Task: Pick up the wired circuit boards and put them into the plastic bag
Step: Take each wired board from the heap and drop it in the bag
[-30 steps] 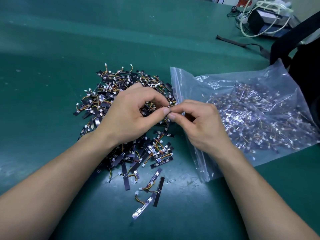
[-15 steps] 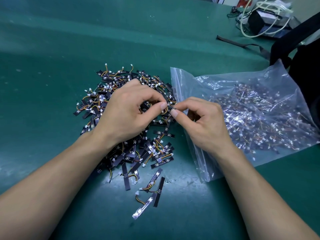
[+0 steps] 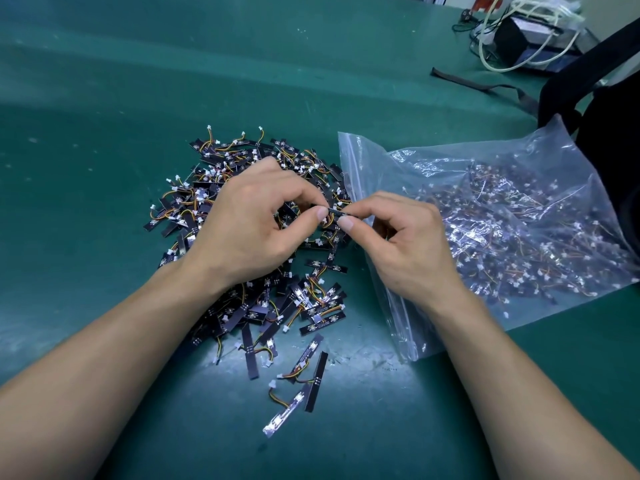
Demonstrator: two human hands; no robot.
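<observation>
A heap of small black wired circuit boards [image 3: 221, 168] with orange and yellow leads lies on the green mat. A clear plastic zip bag [image 3: 519, 216], holding many more boards, lies to the right with its mouth facing the heap. My left hand [image 3: 249, 233] hovers over the heap and pinches one end of a single circuit board [image 3: 335, 212] between thumb and forefinger. My right hand [image 3: 398, 244] pinches the other end of it, just in front of the bag's mouth. My left hand hides part of the heap.
The green mat [image 3: 104, 98] covers the table. Loose boards [image 3: 311, 379] lie near the front. At the back right are a black box with white cables [image 3: 530, 32], a dark strap [image 3: 485, 86] and a black bag [image 3: 609, 109].
Both hands have pulled slightly apart and a short length of circuit board now shows between the fingertips. The heap and the bag have not moved.
</observation>
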